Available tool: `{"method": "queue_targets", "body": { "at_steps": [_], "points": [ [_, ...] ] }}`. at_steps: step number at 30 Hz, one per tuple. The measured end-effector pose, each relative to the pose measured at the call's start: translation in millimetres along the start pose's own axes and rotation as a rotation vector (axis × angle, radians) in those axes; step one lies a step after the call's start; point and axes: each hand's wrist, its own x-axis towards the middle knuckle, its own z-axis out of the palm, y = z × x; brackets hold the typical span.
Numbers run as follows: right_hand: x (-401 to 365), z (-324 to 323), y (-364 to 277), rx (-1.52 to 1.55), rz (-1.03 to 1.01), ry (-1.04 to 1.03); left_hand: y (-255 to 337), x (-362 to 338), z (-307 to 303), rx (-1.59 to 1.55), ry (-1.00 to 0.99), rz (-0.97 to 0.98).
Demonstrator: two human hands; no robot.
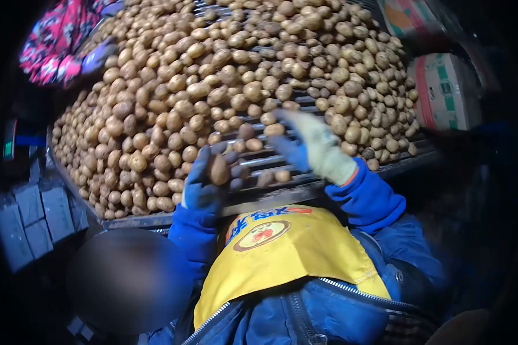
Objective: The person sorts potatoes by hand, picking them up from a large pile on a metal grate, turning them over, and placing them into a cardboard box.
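My left hand (202, 183), in a blue-coated glove, is closed around a brown potato (219, 169) just above the near edge of the slatted table. Blue fingertips show on the potato's far side. To its right, my right hand (313, 144) wears a pale glove with blue on the fingers. It is blurred by motion, its fingers apart and pointing left over the dark slats (308, 103), and I see nothing held in it. Several loose potatoes lie on the slats between the hands, among them a light one (274, 130) near the right fingertips.
A large heap of potatoes (172, 86) spreads over the table to the far side. At the far left is another person's gloved hand (98, 56) and patterned pink sleeve (54, 43). Cardboard boxes (446, 92) stand at the right, and grey wrapped blocks (37, 215) at the left.
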Motion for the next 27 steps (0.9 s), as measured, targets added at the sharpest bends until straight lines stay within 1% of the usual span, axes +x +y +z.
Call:
{"method": "queue_targets", "body": {
  "at_steps": [1,2,4,6,7,8,9,10,11,12,13,14,16,17,18,19,20,21,22,23,24,25,26,27],
  "points": [
    [-4,-26,11,-0.134,0.148,0.050,-2,2,-12,0.033,0.037,0.032],
    [-11,-53,21,-0.266,0.295,0.097,0,0,-10,0.036,0.058,0.039],
    [-38,-86,53,-0.501,0.478,0.214,5,-3,9,0.106,0.254,0.081],
    [-65,-61,98,-0.426,0.474,0.327,7,1,6,0.107,0.209,0.057],
    [-79,-33,103,-0.620,0.419,0.241,5,5,6,0.088,0.192,0.063],
    [-67,-17,64,-0.936,0.520,0.012,4,11,4,0.070,0.175,0.068],
    [-58,-10,49,-0.754,0.559,-0.035,2,18,-3,0.067,0.062,0.067],
    [-49,-1,39,-0.577,0.552,-0.033,0,21,0,0.077,0.052,0.052],
    [-53,30,65,-0.458,0.390,0.044,-2,21,4,0.058,0.013,0.026],
    [-22,3,7,-0.350,0.540,-0.241,-3,21,7,0.037,-0.023,0.003],
    [-27,28,16,-0.266,0.343,-0.077,-4,21,10,0.013,-0.059,-0.014],
    [-17,33,11,-0.242,0.210,-0.139,-2,20,13,0.016,-0.060,-0.016],
    [-21,34,-7,0.141,0.130,-0.064,1,13,17,0.100,0.064,-0.018],
    [-25,29,-11,0.191,0.107,-0.050,2,8,19,-0.007,0.079,-0.018],
    [-29,20,-11,0.236,0.081,-0.034,4,8,11,-0.004,0.083,-0.026],
    [-30,7,-6,0.202,0.013,0.023,9,8,-2,0.022,0.111,-0.007],
    [-36,-15,-8,0.199,0.102,0.042,12,9,-9,0.048,0.140,0.015],
    [-50,-21,4,0.141,0.232,0.095,12,8,-7,0.064,0.146,0.042],
    [-59,-39,12,-0.034,0.211,0.173,14,7,-6,0.063,0.150,0.040],
    [-69,-55,22,-0.121,0.237,0.273,15,6,-5,0.099,0.152,0.054],
    [-75,-74,13,-0.096,0.626,0.238,16,6,-4,0.135,0.155,0.068],
    [-96,-84,36,-0.434,0.508,0.227,14,7,-4,0.105,0.135,0.087],
    [-95,-106,24,-0.429,0.821,0.040,14,8,-6,0.107,0.139,0.086],
    [-109,-112,31,-0.472,0.851,-0.098,13,11,-9,0.091,0.114,0.068]
  ]
}}
